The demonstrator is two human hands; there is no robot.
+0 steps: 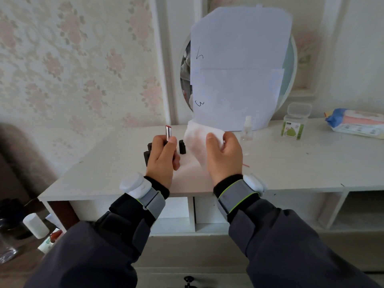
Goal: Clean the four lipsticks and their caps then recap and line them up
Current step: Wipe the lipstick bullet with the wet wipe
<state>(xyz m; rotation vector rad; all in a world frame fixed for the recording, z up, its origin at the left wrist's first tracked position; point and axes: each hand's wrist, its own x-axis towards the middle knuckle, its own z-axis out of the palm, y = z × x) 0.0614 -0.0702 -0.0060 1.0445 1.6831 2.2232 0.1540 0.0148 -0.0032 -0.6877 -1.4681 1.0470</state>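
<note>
Cleaning stage: one lipstick in hand, none lined up yet.
Left hand (163, 157) grips an uncapped lipstick (168, 133) upright; black caps (182, 146) stand on the table (291, 163) just behind; right hand (225, 155) pinches a wipe (197, 142). Recapping and lining up appear still to do.

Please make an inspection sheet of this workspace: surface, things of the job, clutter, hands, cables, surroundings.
Surface: white dresser top, small marks on it.
Job's things: uncapped lipstick held upright; white wipe, faint pink stains; black lipstick pieces standing behind the hands, partly hidden.
Clutter: clear spray bottle, green-labelled box with lid open, wipes pack, thin red stick.
Hands: left hand grips the lipstick; right hand pinches the wipe.
Cables: nothing seen.
Surroundings: round mirror covered by paper sheets; floral wallpaper; white bottle on the floor.
</note>
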